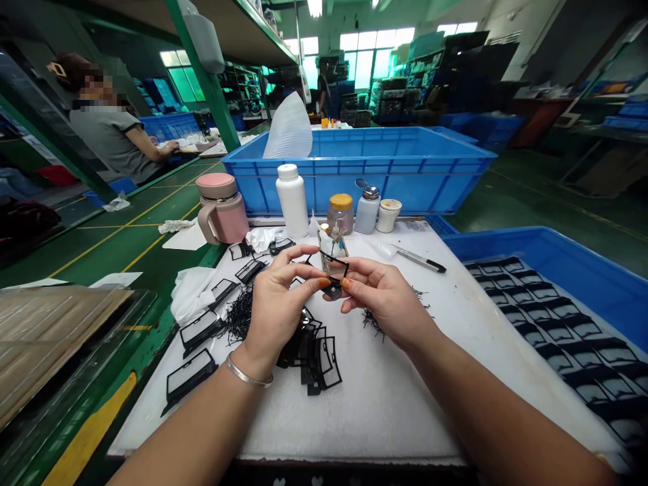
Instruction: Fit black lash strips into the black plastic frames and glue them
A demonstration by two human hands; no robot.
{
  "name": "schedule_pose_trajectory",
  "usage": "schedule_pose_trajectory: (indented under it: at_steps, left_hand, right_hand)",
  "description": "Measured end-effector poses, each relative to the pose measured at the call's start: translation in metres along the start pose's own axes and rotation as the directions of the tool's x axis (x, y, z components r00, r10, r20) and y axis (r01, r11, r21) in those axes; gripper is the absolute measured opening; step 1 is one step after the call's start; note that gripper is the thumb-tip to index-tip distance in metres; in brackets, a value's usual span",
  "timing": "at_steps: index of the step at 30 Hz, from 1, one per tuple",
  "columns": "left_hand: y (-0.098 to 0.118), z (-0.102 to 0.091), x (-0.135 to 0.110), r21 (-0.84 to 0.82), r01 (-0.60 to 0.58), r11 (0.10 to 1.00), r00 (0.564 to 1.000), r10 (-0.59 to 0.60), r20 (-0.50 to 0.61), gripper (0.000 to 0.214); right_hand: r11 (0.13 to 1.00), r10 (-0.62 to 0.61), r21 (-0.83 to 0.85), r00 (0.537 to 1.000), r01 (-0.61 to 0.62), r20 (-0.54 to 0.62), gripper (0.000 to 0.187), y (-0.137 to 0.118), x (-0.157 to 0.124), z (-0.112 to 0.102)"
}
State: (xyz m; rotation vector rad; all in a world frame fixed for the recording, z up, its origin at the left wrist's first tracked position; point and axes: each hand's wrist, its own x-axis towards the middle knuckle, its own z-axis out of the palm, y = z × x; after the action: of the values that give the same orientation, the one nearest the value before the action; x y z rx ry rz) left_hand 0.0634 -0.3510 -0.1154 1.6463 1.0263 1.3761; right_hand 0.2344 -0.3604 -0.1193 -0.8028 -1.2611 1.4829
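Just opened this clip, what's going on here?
A person is pinching a small black rectangular frame between their left hand and right hand, above a white padded bench top. More black frames and a tangle of thin black scraps lie on the bench. Rows of similar frames sit in a blue crate to the right, and a co-worker sits at a bench further left.

Factory floor, assembly workshop. Long green workbenches [152, 351] in rows; large blue plastic crates [354, 179] on and beside them. Green painted floor [531, 182] marked with yellow lines. Metal shelving [415, 88] stacked with bins near the windows. A co-worker [109, 135] sits working at a neighbouring bench.
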Motion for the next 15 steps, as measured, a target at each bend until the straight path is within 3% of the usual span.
schedule_pose_trajectory:
  at_steps: [15]
  left_hand:
    - [-0.0017, 0.002, -0.0019, -0.03, 0.007, 1.0, 1.0, -0.008, -0.022, 0.004]
  right_hand:
    - [1.0, -0.023, -0.011, 1.0, 0.023, -0.013, 0.029, -0.0028, -0.0011, 0.0032]
